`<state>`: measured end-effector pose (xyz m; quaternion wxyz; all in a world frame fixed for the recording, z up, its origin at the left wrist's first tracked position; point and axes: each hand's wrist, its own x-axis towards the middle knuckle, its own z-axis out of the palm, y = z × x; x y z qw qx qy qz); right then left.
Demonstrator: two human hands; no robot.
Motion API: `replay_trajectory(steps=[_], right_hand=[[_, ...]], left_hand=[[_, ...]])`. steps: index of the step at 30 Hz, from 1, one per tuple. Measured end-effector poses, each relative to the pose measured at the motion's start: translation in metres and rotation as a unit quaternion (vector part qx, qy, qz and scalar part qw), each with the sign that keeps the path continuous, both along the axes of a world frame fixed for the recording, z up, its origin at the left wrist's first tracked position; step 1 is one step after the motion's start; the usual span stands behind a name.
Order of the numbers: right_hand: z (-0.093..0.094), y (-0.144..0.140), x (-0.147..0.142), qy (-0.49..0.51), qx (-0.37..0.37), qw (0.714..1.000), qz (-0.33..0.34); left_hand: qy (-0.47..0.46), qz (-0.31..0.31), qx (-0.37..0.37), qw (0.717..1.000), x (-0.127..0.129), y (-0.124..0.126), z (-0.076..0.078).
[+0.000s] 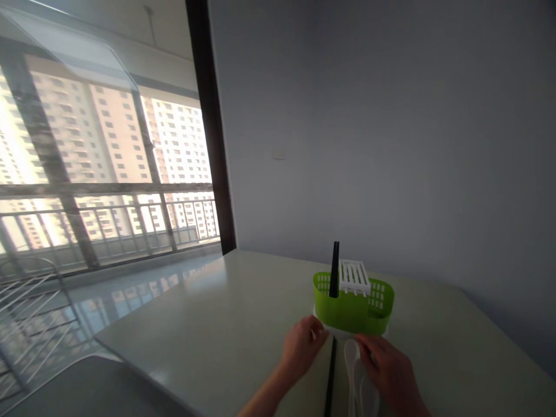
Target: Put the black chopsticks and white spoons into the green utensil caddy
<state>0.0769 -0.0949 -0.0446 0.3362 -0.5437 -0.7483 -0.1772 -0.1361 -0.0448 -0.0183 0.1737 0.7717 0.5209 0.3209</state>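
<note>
The green plastic basket with holes in its sides (354, 307) sits on the pale table (226, 324), just in front of your two hands, near the far edge by the grey wall (391, 145). Your left hand (302, 347) touches the bottom left corner of it with bent fingers; they look closed on the white base under it, but you cannot see the fingertips well. Your right hand (386, 368) rests on the white plastic spoons (358, 376) lying on the table, fingers curled over them, close to the basket's front.

A black chopstick (334, 269) stands up inside the basket, next to a white slotted piece (355, 276). Another black chopstick (330, 376) lies flat on the table between your hands.

Keep your left hand firm on the basket so it does not slide or tip. Pinch the spoons well with your right hand, so none slips out.

Far to the left is a big window (108, 174) with tall buildings outside.
</note>
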Motion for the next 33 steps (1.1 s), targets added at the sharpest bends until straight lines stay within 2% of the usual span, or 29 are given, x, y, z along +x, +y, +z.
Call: replay_trajectory(steps=[2, 5, 9, 14, 21, 24, 26, 28, 31, 33], right_hand=[[0.000, -0.001, -0.004, 0.002, -0.022, 1.000, 0.015], [0.000, -0.002, -0.007, 0.000, -0.035, 0.999, 0.034], [-0.001, -0.002, -0.008, -0.001, -0.042, 0.998, 0.043], [0.002, -0.003, -0.010, 0.002, -0.029, 0.999, 0.044], [0.006, -0.006, -0.019, 0.001, -0.019, 0.998, 0.060], [0.004, -0.005, -0.020, 0.000, -0.031, 0.997, 0.066], [0.002, -0.005, -0.021, 0.007, -0.036, 0.997, 0.069], [0.001, -0.006, -0.024, 0.019, -0.043, 0.996, 0.080], [0.002, -0.008, -0.030, 0.036, -0.066, 0.992, 0.098], [0.003, -0.010, -0.034, 0.044, -0.079, 0.990, 0.110]], left_hand=[[0.091, -0.004, -0.022, 0.996, 0.001, -0.020, -0.020], [0.194, 0.000, -0.024, 0.981, 0.007, -0.034, -0.029], [0.285, 0.019, -0.041, 0.957, 0.009, -0.031, -0.018], [0.361, 0.062, -0.073, 0.928, -0.001, -0.023, -0.004], [0.381, 0.061, -0.041, 0.922, -0.009, -0.014, -0.007], [0.379, 0.057, -0.030, 0.923, -0.015, -0.013, 0.002], [0.350, 0.060, -0.012, 0.935, -0.021, -0.016, 0.018], [0.266, 0.045, 0.016, 0.963, -0.027, -0.020, 0.040], [0.057, -0.021, 0.035, 0.998, -0.032, -0.026, 0.071], [-0.081, -0.061, 0.008, 0.995, -0.030, -0.027, 0.080]])
